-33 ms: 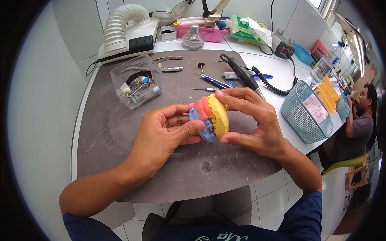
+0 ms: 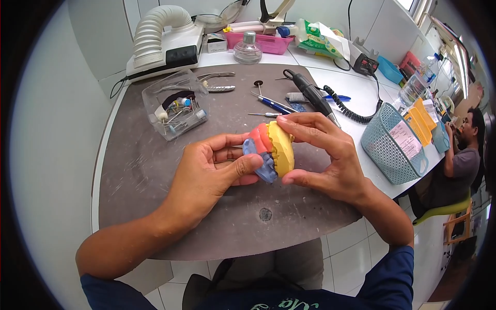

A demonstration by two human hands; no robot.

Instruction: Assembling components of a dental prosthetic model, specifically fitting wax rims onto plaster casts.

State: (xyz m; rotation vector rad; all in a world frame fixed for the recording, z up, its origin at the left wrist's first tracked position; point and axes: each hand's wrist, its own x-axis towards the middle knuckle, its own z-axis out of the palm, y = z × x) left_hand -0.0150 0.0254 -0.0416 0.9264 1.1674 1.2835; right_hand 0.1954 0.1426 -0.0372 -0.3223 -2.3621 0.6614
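Near the front edge of the brown mat (image 2: 237,238) is a dark round mark (image 2: 265,214). Farther in, a dental model (image 2: 282,150) sits between the hands, above the mat's middle and a little nearer its right edge. The left hand (image 2: 194,173) is partly closed, its thumb on the blue part (image 2: 267,171), with fingers behind that and the pink part (image 2: 261,136). The right hand (image 2: 330,160) spans the yellow cast in a wide curve, a fingertip at its top and the thumb at its bottom. A blue mesh basket (image 2: 378,149) stands beyond the mat's right edge. Deeper in, a clear box (image 2: 151,106) of small bits lies by the left edge, and a black handpiece (image 2: 309,93) by the far right corner. Past the far edge stand a glass jar (image 2: 248,51) and a pink tray (image 2: 274,46)
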